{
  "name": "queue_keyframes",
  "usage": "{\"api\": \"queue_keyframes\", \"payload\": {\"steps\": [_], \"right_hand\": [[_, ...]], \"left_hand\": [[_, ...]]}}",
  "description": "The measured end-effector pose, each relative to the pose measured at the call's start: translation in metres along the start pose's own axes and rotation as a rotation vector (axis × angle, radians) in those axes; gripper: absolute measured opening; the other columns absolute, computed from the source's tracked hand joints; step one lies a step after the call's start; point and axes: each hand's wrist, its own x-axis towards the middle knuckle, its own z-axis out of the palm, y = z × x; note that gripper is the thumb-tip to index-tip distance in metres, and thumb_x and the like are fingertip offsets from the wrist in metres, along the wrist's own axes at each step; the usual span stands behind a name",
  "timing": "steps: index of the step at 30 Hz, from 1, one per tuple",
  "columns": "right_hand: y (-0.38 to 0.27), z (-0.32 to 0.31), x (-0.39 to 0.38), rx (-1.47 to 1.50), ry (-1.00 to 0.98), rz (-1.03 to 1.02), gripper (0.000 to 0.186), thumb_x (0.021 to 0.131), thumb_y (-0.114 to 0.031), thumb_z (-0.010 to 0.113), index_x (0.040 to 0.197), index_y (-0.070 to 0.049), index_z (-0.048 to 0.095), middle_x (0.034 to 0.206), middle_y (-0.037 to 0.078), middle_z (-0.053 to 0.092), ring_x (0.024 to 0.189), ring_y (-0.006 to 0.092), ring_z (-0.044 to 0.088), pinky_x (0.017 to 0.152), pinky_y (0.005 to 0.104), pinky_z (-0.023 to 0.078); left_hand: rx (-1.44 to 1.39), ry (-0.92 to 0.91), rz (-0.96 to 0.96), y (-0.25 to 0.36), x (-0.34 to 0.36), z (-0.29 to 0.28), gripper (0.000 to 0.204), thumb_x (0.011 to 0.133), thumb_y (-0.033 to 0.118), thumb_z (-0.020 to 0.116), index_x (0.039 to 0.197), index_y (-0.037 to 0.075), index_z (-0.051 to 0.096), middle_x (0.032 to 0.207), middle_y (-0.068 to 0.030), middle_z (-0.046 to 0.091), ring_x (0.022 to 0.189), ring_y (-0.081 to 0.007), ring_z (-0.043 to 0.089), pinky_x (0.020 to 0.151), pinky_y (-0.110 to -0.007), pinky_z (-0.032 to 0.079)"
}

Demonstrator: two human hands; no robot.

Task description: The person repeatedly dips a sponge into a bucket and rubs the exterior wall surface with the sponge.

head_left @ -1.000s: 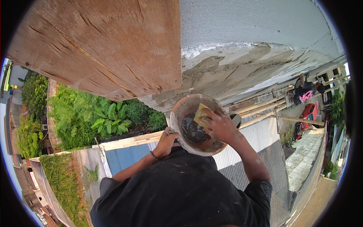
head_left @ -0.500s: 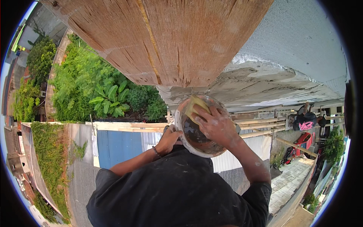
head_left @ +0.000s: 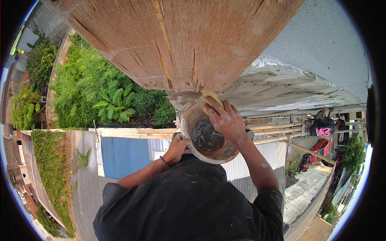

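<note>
My left hand (head_left: 176,148) grips the left rim of a round bucket (head_left: 225,157), tilted in front of my chest. Dark grey, wet-looking slurry (head_left: 206,136) lies in the bottom, and its inner walls are smeared. My right hand (head_left: 226,121), splashed with grey, is closed on a yellowish sponge (head_left: 209,101) at the bucket's far rim. The sponge's far end is next to the lower edge of a brown wooden board (head_left: 181,48). Whether the sponge touches the board I cannot tell.
A rough plastered wall (head_left: 281,84) runs off to the right beside the board. Bamboo poles (head_left: 275,130) stretch across at bucket level. Far below lie corrugated roofs (head_left: 86,172) and plants (head_left: 116,102). Another person (head_left: 321,126) in dark clothes is at the far right.
My right hand has lifted the sponge from the bucket's inside to its far rim, toward the board. More of the slurry shows. The bucket has shifted slightly left.
</note>
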Motion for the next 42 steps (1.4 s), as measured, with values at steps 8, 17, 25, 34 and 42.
{"api": "queue_keyframes", "payload": {"steps": [8,17,25,34,42], "right_hand": [[-0.001,0.051,-0.079,0.312,-0.888,0.404,0.042,0.075,-0.022,0.071,0.115,-0.008,0.065,0.114,0.011,0.066,0.1,0.0307,0.066,0.087,0.0438,0.053],[0.003,0.071,-0.073,0.328,-0.786,0.28,0.038,0.078,-0.023,0.069,0.112,-0.007,0.066,0.117,0.01,0.064,0.103,0.0316,0.065,0.09,0.0417,0.051],[-0.03,-0.001,0.049,0.057,-0.039,-0.134,0.045,0.083,-0.018,0.061,0.127,-0.013,0.06,0.129,0.001,0.055,0.11,0.0277,0.056,0.087,0.0389,0.054],[-0.03,0.029,0.042,0.128,-0.026,-0.114,0.054,0.083,-0.014,0.058,0.137,-0.009,0.051,0.112,0.006,0.062,0.106,0.0253,0.057,0.084,0.037,0.055],[-0.032,0.062,0.058,0.177,-0.163,-0.065,0.042,0.081,-0.01,0.058,0.122,-0.005,0.062,0.119,0.001,0.06,0.107,0.0254,0.06,0.077,0.0333,0.056]], "left_hand": [[0.077,0.01,-0.003,0.011,0.002,0.006,0.027,0.09,0.006,0.051,0.115,-0.001,0.045,0.108,-0.014,0.057,0.092,-0.0249,0.064,0.073,-0.039,0.059],[0.111,-0.05,0.037,0.005,0.012,0.006,0.028,0.089,0.005,0.053,0.116,-0.002,0.046,0.107,-0.0142,0.058,0.094,-0.0251,0.062,0.073,-0.041,0.058],[0.108,-0.061,0.005,0.0,0.012,0.014,0.028,0.089,0.007,0.054,0.114,-0.001,0.046,0.102,-0.0118,0.056,0.091,-0.0235,0.062,0.072,-0.04,0.058],[0.124,-0.047,-0.008,-0.012,0.022,0.005,0.026,0.088,0.01,0.057,0.11,-0.001,0.048,0.1,-0.0109,0.056,0.087,-0.0221,0.061,0.071,-0.039,0.057],[0.152,-0.041,-0.025,-0.003,0.016,0.018,0.027,0.089,0.01,0.056,0.112,-0.001,0.048,0.105,-0.0122,0.058,0.087,-0.0225,0.063,0.07,-0.036,0.057]]}}
